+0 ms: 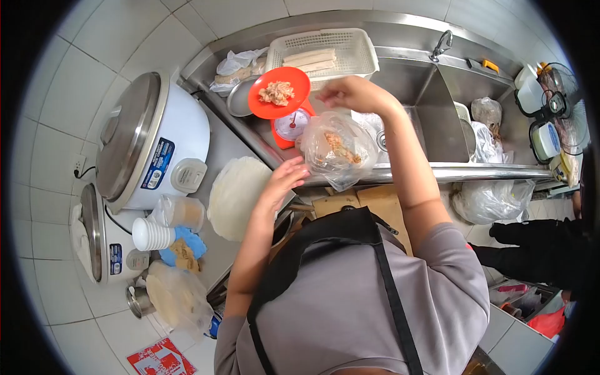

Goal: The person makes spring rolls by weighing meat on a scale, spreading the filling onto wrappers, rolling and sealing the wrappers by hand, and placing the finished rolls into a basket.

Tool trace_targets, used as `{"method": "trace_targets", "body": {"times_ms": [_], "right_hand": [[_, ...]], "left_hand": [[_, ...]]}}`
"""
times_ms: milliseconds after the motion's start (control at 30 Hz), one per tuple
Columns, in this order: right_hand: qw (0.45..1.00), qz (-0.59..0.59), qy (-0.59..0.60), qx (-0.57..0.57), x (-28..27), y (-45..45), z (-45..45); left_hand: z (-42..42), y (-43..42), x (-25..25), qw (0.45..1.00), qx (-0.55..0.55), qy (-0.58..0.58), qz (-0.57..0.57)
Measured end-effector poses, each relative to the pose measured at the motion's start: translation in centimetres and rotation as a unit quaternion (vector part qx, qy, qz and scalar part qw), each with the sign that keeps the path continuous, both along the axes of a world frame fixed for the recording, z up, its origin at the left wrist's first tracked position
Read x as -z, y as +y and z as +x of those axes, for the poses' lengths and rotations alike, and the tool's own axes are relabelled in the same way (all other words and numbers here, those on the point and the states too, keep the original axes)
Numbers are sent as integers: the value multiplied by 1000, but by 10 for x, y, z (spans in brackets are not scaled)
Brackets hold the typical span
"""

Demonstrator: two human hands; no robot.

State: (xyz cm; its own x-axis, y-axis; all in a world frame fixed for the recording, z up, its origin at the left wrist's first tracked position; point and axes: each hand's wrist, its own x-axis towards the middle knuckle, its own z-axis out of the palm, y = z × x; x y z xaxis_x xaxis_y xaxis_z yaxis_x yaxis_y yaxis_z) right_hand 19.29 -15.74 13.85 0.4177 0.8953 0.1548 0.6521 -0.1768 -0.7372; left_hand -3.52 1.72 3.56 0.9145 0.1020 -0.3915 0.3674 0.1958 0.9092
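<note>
An orange-red kitchen scale [291, 127] stands at the sink's left side, its dial facing me. Shredded meat [276, 94] lies heaped on its round orange-red plate [299, 76]. Just right of the plate is my right hand [350, 94], fingers loosely bent and a little blurred, with nothing visible in them. A clear plastic bag [359, 140] with some orange-brown food [341, 147] inside sits between my hands. My left hand [286, 181] is at the bag's left edge, its fingers stretched out and holding nothing; I cannot tell whether they touch it.
Behind the scale, a white basket [369, 59] holds pale rolls [312, 60]. Sink basins with a faucet [442, 45] extend right. Left are a large cooker [187, 140], a pale round sheet stack [234, 197] and white cups [152, 235]. Another person's dark clothing [531, 250] shows at right.
</note>
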Motion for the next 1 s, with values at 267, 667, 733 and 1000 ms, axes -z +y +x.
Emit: {"method": "trace_targets", "body": {"times_ms": [267, 667, 733, 1000], "right_hand": [[955, -249, -148, -58, 10, 152, 31], [933, -268, 85, -226, 24, 196, 43], [891, -148, 295, -311, 27, 197, 43], [835, -184, 105, -508, 65, 255, -136]], "left_hand": [[-57, 46, -20, 990, -133, -50, -23], [-211, 62, -3, 902, -421, -83, -45], [-229, 69, 0, 885, -453, -94, -54], [-206, 96, 30, 848, -519, -68, 82]]}}
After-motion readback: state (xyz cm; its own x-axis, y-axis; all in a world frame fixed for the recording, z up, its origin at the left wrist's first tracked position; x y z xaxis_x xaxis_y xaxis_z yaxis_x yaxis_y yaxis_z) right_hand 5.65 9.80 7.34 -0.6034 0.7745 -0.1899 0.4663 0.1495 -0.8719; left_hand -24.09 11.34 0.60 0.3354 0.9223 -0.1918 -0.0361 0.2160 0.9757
